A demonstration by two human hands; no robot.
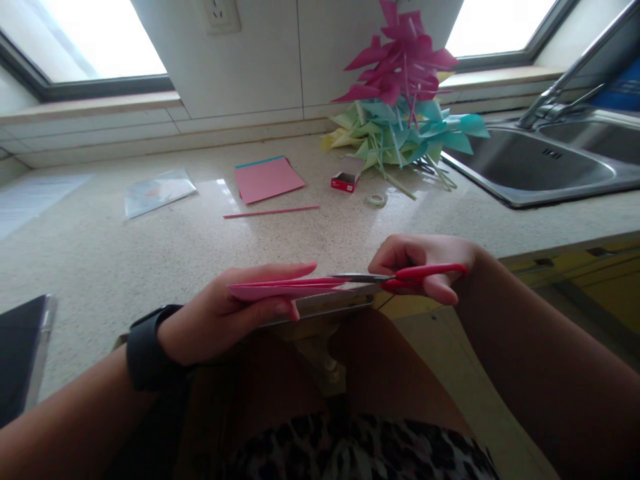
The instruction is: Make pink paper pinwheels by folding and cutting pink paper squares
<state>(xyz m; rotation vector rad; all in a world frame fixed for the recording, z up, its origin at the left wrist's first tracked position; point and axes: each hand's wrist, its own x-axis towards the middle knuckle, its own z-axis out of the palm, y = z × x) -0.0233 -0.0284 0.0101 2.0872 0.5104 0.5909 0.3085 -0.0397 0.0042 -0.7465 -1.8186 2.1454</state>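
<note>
Near the counter's front edge, my left hand [240,300] pinches a folded pink paper [285,289] between thumb and fingers. The paper is seen almost edge-on, its layers slightly apart. In my right hand [425,257] is a pair of scissors [360,278] with red handles, my fingers through the loops. The blades point left and meet the right end of the paper; how far they are parted is hard to make out. Beyond my hands, a thin pink stick [271,212] lies in front of a stack of pink paper squares [270,180] with a blue edge showing.
Paper pinwheels [400,113] in pink, blue and green are piled at the back, beside a sink [555,157]. A small red box [344,182] and a tape roll [377,199] lie before them. A clear packet [160,192] and a dark device [25,353] are at left.
</note>
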